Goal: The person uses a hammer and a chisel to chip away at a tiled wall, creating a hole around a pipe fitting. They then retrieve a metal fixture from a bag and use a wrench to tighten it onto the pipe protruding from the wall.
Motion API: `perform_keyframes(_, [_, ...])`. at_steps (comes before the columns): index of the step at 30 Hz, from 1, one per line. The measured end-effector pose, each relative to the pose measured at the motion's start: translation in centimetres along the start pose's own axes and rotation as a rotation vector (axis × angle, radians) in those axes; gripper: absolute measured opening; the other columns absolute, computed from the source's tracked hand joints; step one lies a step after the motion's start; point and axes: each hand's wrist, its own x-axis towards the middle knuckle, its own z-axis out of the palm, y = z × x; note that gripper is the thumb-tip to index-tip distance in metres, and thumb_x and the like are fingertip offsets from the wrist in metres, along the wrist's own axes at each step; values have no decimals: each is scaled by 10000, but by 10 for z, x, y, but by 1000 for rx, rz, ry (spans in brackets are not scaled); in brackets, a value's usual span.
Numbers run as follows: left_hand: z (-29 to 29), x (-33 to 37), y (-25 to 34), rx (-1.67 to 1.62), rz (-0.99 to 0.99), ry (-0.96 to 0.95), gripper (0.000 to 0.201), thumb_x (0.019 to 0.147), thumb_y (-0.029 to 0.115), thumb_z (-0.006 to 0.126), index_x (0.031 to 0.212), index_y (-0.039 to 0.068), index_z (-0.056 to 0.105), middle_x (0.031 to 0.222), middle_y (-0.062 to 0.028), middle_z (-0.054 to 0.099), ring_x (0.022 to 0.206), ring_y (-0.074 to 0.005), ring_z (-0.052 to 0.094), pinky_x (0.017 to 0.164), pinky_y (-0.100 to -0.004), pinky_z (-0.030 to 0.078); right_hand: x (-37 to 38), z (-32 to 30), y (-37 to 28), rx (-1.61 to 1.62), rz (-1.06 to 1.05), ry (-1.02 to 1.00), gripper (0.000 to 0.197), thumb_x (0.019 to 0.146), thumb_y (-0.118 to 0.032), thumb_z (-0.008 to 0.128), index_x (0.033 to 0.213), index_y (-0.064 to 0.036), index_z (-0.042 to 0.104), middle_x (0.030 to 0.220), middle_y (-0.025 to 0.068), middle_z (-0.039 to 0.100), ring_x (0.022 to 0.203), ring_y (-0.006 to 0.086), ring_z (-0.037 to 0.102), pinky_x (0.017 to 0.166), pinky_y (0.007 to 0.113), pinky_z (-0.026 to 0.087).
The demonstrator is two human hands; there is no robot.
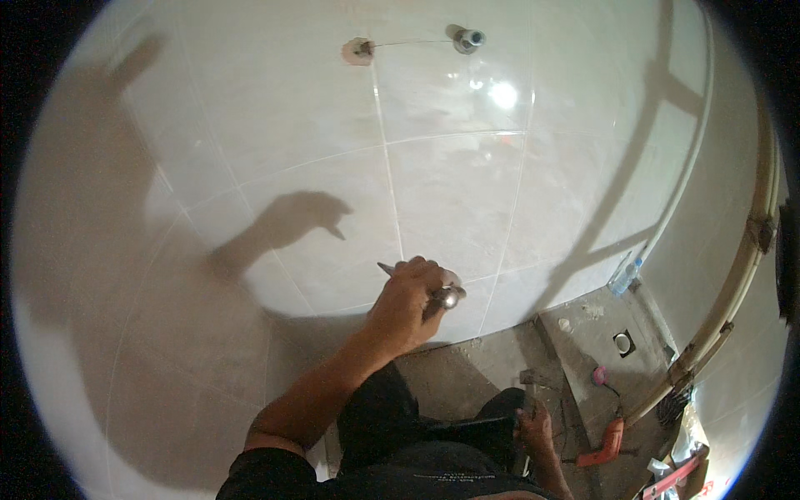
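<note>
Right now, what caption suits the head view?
A left-hand grip on a pointed metal tool before a pale tiled wall.

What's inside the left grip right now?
A pointed metal tip sticks out on one side of the left grip and a shiny rounded end on the other. Whatever lies between is covered and cannot be seen.

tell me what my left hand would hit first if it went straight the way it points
Likely the tiled wall: your left hand, holding a pointed tool, faces it with nothing seen between, though depth is unclear.
</note>
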Motion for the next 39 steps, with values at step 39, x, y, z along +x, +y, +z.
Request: perform_keyframes(39, [-100, 202, -67, 77, 942, 726, 449, 732, 199, 889, 678, 112, 451, 787, -52, 447, 789, -268, 471, 764, -448, 399, 61, 40, -299, 85, -967, 40, 397, 1070, -295, 461, 1243, 58, 516, 676, 55, 526, 557, 113, 476, 478, 313, 382])
